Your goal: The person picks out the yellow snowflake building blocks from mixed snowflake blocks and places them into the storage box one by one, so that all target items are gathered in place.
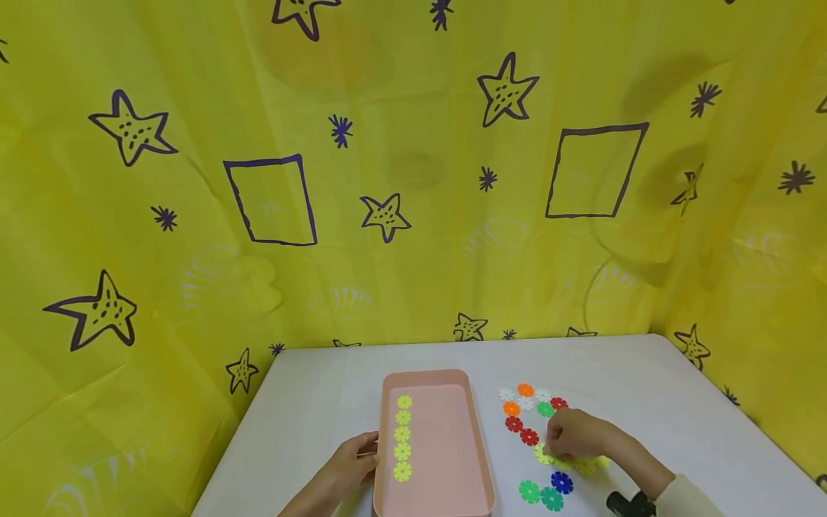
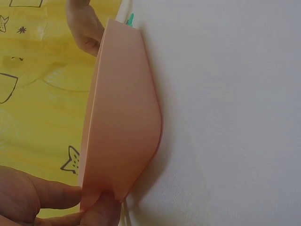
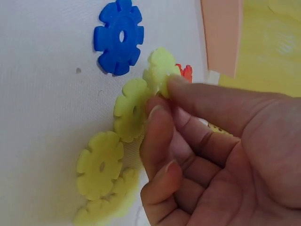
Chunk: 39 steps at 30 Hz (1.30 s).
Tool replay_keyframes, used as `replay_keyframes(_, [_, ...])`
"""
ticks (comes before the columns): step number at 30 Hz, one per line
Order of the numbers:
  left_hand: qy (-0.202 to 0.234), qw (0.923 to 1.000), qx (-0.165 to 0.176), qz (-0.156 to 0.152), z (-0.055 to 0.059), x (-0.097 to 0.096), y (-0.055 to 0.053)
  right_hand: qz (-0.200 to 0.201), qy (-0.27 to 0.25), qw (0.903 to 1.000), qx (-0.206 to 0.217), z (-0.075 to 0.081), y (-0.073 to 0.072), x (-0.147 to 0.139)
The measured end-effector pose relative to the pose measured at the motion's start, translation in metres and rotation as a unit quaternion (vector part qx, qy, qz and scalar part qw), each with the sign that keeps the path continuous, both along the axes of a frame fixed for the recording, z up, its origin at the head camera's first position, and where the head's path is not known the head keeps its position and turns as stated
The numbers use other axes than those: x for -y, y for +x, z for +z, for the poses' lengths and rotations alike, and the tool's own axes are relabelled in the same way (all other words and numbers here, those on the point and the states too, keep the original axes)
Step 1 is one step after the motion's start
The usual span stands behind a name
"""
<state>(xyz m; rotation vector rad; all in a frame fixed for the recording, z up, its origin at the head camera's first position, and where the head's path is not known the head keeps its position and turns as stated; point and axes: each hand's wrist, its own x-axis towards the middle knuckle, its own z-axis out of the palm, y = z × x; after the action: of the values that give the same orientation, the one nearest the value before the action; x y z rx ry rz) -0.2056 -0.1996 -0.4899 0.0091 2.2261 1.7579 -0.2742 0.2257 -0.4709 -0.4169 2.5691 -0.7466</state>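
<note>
The right hand (image 1: 571, 433) has a narrow grip: thumb and index finger pinch a pale yellow, flower-shaped plastic disc (image 3: 162, 66) by its edge, probably because so thin a piece offers little else to grasp. That disc is right of the tray, beside other yellow notched plastic discs (image 3: 100, 165) on the counter; whether its lower edge touches the surface is hard to tell past the fingers.

The left hand (image 1: 345, 467) holds the near left side of a shallow pink rectangular tray (image 1: 446, 445), one fingertip at the rim and another against the outer wall, seemingly to keep it from sliding. Inside, five yellow flower-shaped discs (image 1: 403, 434) form a straight column along the left wall, evenly spaced, which suggests deliberate placing.

The loose pieces seem roughly sorted by colour: a dark blue disc (image 1: 561, 482) next to two green ones (image 1: 530, 492) nearer the wearer, with red discs (image 1: 529, 436), orange discs (image 1: 511, 408) and white discs (image 1: 507, 394) farther off.

The counter (image 1: 310, 402) is white and matt, with a rounded far corner. Yellow cloth (image 1: 420, 273) printed with dark starfish, bursts and crooked frames surrounds it, creased and softly shadowed.
</note>
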Motion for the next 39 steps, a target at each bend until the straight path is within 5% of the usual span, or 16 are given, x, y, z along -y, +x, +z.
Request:
replay_keyframes(11, [-0.015,0.9998,0.008,0.011,0.001,-0.001,0.000,-0.011,-0.106,0.9925,0.059,-0.008,-0.009,-0.012])
replay_keyframes(18, [-0.014,0.9999,0.006,0.007,0.001,-0.001,-0.001,0.011,-0.176,0.9827,0.055,0.007,-0.021,-0.002])
replay_keyframes(30, [-0.019,0.9997,0.014,0.011,-0.001,-0.002,-0.003,0.000,-0.159,0.9868,-0.029,0.050,-0.043,0.058])
replay_keyframes(39, [-0.017,0.9997,0.013,0.010,0.001,-0.002,-0.001,0.008,-0.147,0.9891,-0.013,0.057,-0.059,0.109])
